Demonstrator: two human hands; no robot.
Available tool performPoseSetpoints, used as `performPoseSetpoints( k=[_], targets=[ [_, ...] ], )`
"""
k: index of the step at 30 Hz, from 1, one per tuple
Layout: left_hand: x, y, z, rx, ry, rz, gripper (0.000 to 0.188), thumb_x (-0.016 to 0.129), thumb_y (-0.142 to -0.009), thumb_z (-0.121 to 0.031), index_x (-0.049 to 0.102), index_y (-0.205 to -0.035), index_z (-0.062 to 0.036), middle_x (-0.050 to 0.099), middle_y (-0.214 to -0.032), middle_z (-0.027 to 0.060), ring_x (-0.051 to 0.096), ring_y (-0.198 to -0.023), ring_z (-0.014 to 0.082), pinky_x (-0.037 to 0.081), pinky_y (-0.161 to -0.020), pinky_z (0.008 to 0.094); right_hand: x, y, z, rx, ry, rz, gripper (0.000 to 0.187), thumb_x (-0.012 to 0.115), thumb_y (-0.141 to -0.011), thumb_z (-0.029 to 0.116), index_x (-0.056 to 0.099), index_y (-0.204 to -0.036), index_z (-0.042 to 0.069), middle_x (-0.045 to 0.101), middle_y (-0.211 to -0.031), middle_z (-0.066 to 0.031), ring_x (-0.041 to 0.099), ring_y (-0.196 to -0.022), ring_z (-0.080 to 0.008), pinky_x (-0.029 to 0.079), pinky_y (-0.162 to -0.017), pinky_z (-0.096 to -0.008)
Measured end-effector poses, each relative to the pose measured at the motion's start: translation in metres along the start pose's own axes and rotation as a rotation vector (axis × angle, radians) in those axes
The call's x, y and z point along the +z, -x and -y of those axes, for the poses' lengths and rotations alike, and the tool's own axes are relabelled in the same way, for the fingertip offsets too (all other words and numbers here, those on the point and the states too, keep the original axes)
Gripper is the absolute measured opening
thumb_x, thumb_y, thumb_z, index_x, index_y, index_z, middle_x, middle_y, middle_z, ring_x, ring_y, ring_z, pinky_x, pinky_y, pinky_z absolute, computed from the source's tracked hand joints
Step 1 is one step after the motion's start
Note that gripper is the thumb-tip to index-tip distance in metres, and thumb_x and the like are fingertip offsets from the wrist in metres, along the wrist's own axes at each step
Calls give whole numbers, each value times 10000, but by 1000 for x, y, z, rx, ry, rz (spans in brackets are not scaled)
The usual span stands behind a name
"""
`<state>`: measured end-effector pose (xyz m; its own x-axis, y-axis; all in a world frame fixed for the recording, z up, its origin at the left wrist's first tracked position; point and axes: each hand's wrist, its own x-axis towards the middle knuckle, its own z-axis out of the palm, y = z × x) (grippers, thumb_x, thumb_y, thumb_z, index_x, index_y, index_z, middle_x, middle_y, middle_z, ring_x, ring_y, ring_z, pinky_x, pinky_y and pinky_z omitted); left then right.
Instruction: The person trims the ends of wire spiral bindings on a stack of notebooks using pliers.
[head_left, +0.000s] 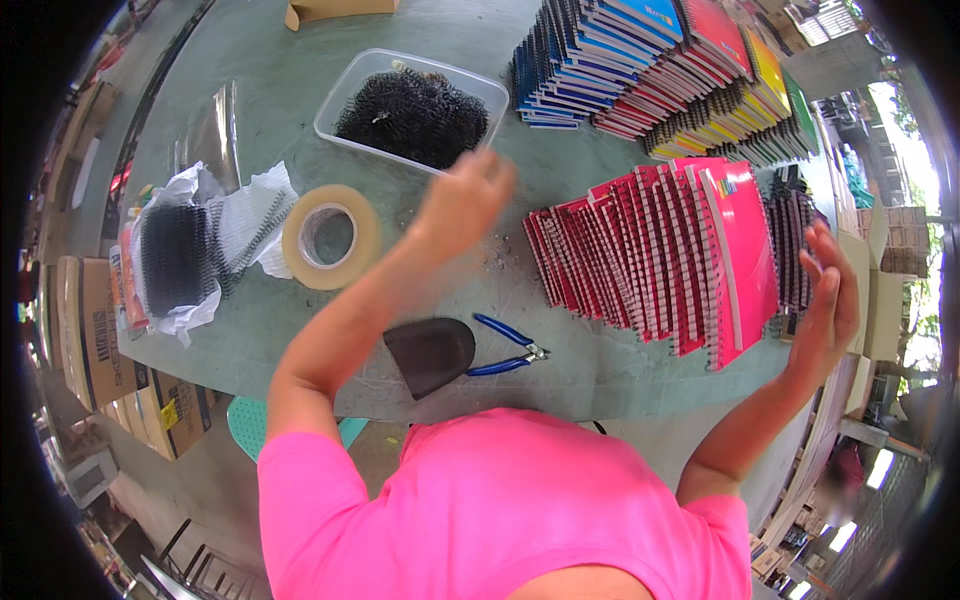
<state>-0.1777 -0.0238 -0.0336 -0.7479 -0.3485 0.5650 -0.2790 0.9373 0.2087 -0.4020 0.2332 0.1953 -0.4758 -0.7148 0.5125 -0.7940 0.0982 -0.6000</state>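
At three o'clock, pink notebooks [650, 260] lean, seemingly propping each other; at eleven, a tub [350, 82] contains loose coils [412, 115]. Our right hand [823, 312], spread open, perhaps steadies the notebooks; our left hand [460, 205], by the tub, is blurred: we cannot tell its grip.

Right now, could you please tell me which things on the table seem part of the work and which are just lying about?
Likely in use:
pink notebooks, beside the right grip
tub of black coils, near the left grip
possibly the blue-handled cutters

Seemingly just lying about:
tape roll
cardboard piece
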Motion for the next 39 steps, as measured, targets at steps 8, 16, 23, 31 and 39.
performPoseSetpoints(
  k=[8,16,23,31,39],
  targets=[
    [-71,-9,-18,-284,-254,80,204,604,-800,-270,588,-871,-80,556,-883,91,559,-807,270,463,-681,363,15,-42,-29,364,-679,508,722,298,-927,564,371,-1322,-35,441,-1320,-161,417,-1224,-236,325,-1002,-342],
    [-64,111,-130,230,82,521,501,702,-692,-323,524,-1059,-32,540,-1008,155,523,-972,332,418,-830,430,47,-67,21,207,-85,592,712,333,-911,573,374,-1343,9,426,-1343,-141,377,-1261,-229,242,-1071,-344],
    [9,5,-71,-461,918,-10,386,711,-643,14,489,-954,-31,568,-1001,123,564,-963,261,449,-791,362,77,-67,15,176,-10,647,575,414,-922,480,518,-1215,-4,583,-1098,-123,537,-1024,-208,363,-939,-311],
    [14,-13,-40,-512,1077,223,295,729,-658,4,558,-897,-15,651,-857,95,610,-823,154,480,-728,296,81,-63,19,53,103,598,542,422,-914,463,596,-1050,-32,587,-1006,-144,547,-957,-230,382,-881,-316],
    [-2,-30,-34,-510,1009,307,166,585,-839,-155,591,-911,-5,650,-731,76,619,-643,162,493,-591,292,84,-59,26,41,129,602,522,404,-924,450,599,-1030,-22,583,-973,-126,544,-923,-214,386,-858,-306]
  ],
)
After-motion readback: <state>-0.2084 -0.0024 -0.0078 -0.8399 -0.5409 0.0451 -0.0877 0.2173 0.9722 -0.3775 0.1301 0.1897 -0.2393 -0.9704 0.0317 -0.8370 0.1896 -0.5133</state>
